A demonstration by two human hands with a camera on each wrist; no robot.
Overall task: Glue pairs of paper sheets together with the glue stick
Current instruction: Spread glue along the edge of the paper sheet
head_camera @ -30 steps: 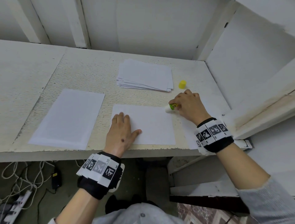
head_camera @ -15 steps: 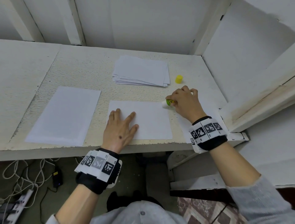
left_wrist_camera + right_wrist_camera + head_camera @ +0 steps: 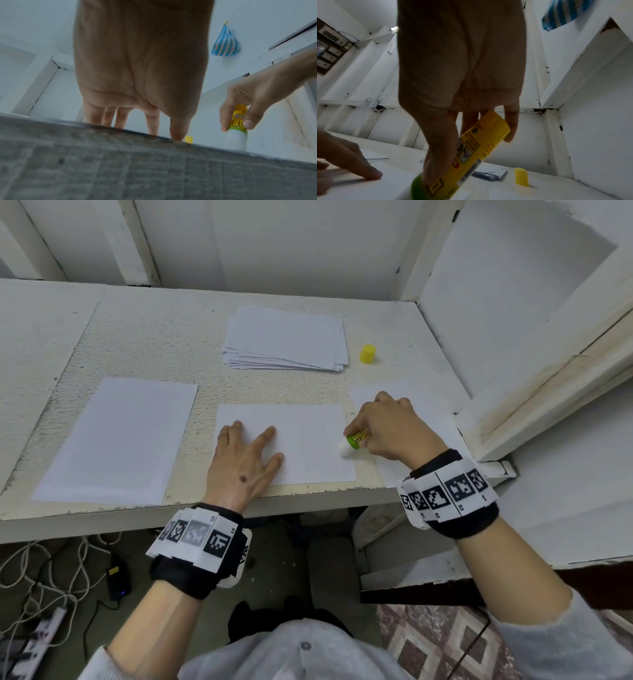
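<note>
A white sheet [image 3: 308,440] lies near the table's front edge. My left hand [image 3: 248,455] presses flat on its left part, fingers spread. My right hand [image 3: 387,428] grips the yellow-green glue stick [image 3: 354,440], whose white tip touches the sheet's right edge. In the left wrist view the glue stick [image 3: 238,121] stands tip-down, pinched by the right hand [image 3: 254,102]. In the right wrist view my fingers wrap the glue stick [image 3: 471,152]. Another sheet [image 3: 411,405] lies under my right hand. A further sheet [image 3: 120,440] lies at left.
A stack of paper sheets [image 3: 287,338] sits at the back middle, with the yellow cap [image 3: 368,354] standing to its right. A white wall panel [image 3: 513,337] closes in the table [image 3: 154,337] on the right. Cables [image 3: 51,570] lie on the floor below.
My right hand has drawn the glue stick down the sheet's right edge, from the far corner towards me. My left hand stays pressed on the sheet, its fingers spread a little wider.
</note>
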